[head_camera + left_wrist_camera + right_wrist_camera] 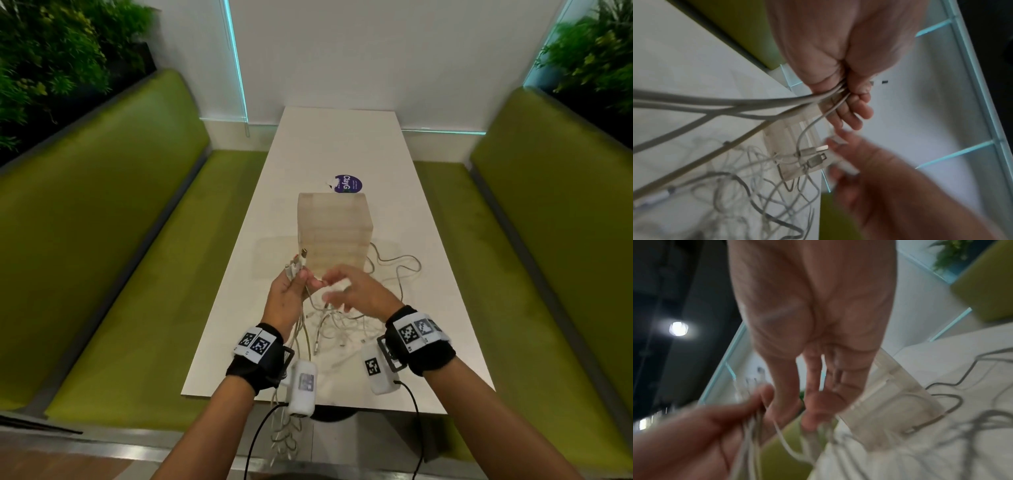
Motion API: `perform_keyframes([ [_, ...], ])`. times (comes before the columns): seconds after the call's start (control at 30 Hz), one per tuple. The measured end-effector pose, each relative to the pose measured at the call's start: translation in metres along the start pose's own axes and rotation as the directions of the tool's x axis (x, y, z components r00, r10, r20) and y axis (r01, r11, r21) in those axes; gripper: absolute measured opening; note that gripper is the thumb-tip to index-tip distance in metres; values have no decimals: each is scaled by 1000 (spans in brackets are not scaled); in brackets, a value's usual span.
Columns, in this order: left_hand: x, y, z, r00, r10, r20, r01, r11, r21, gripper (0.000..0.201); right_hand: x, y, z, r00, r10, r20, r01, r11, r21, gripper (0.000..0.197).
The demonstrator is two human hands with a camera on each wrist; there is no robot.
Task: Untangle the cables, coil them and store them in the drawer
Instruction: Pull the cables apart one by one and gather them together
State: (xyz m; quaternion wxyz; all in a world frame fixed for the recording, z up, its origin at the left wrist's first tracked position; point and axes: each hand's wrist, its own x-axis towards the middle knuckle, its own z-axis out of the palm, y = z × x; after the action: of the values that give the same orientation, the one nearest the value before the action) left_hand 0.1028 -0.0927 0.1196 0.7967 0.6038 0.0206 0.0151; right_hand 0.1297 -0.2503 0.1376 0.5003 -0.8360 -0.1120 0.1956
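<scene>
My left hand (289, 291) is raised over the near half of the white table (342, 144) and grips a bundle of pale cables (777, 104), their plug ends (297, 264) sticking up above the fist. Two USB plugs (815, 155) dangle just beyond its fingers. My right hand (354, 291) is blurred and sits close beside it, fingers extended over the tangle of white cables (337, 329) on the table; whether it holds a strand is unclear. A translucent drawer unit (334, 233) stands right behind both hands. In the right wrist view the drawer unit (890, 394) is beyond the fingers (813, 386).
Some cables (284, 435) hang over the table's near edge by my left wrist. One loop (397, 263) lies right of the drawer unit. A purple sticker (347, 183) is behind it. Green benches (137, 274) flank the table on both sides.
</scene>
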Motion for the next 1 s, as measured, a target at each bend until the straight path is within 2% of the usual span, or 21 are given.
perform_keyframes([
  [0.07,2,2,-4,999,-16,-32,14,997,-71,24,1,12,12,986,54,159,-23,982,-189,41],
  [0.13,4,4,-7,998,-44,-39,38,990,-133,23,1,17,26,979,49,200,-5,977,-211,31],
  [0.2,3,8,-8,998,-51,-46,42,984,-176,23,2,18,35,993,2,121,19,985,-169,14],
  [0.23,2,10,-8,998,-47,-50,37,981,-191,23,3,18,36,997,-20,72,33,982,-186,11],
  [0.33,0,16,-10,996,-42,-79,22,970,-243,24,11,27,35,998,-52,46,67,893,-444,17],
  [0.4,3,22,-17,993,-39,-115,3,956,-292,24,15,36,30,999,-7,37,25,850,-526,17],
  [0.5,9,34,-33,981,-37,-192,-38,928,-372,25,16,51,15,996,42,-73,-69,904,-422,7],
  [0.57,12,36,-42,973,-53,-223,-36,926,-377,25,14,55,6,995,30,-97,-62,932,-356,7],
  [0.67,14,28,-44,972,-85,-221,12,950,-312,25,10,45,0,995,-54,-84,39,983,-179,13],
  [0.77,11,16,-36,979,-125,-163,106,987,-123,26,12,31,-4,984,-120,-129,111,991,-72,18],
  [0.87,5,4,-16,988,-147,-51,152,984,96,24,16,21,-3,966,-188,-176,162,975,-150,17],
  [1.0,-2,2,6,979,-197,43,188,968,166,24,20,10,3,936,-270,-224,161,898,-409,21],
])
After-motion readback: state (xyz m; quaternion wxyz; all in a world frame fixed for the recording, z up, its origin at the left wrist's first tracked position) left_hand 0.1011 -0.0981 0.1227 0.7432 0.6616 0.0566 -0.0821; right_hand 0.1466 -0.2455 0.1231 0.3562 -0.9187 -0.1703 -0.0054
